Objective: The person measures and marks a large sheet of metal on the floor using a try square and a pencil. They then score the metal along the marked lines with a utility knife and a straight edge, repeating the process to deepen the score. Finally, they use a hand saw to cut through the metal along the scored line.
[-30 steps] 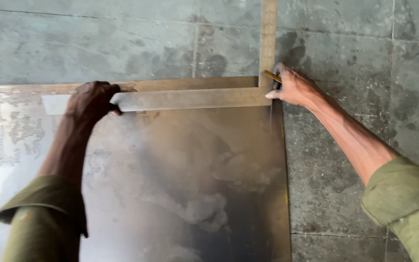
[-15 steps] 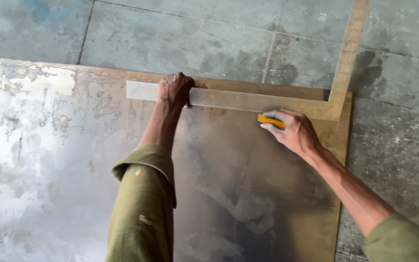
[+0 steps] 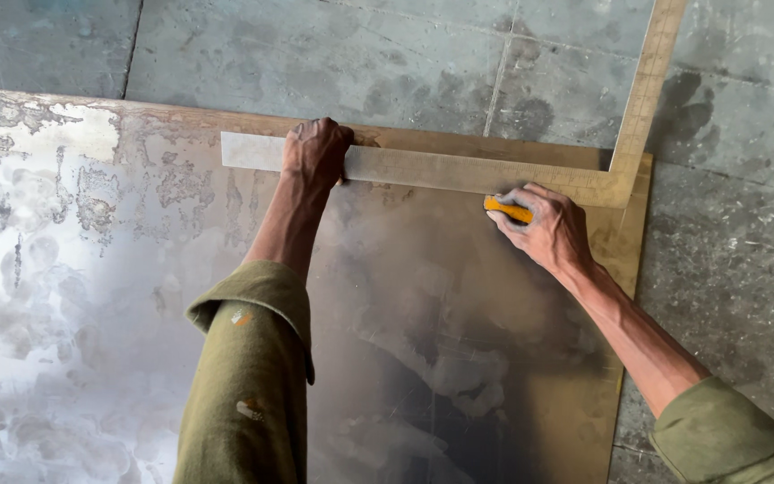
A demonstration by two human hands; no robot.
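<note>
Covering most of the frame, a gray tiled floor (image 3: 315,54) carries a big dull metal sheet (image 3: 118,341) that fills the lower left and centre. Along the sheet's upper edge lies an L-shaped steel square (image 3: 459,170), its short leg running up toward the upper right corner. Just left of centre, the left hand (image 3: 317,154) presses flat on the long leg, pinning it. Right of centre, the right hand (image 3: 544,229) grips a small yellow marker (image 3: 508,211), its tip against the lower edge of the long leg. Any line drawn along that edge is too faint to tell, so the marking looks hardly advanced.
</note>
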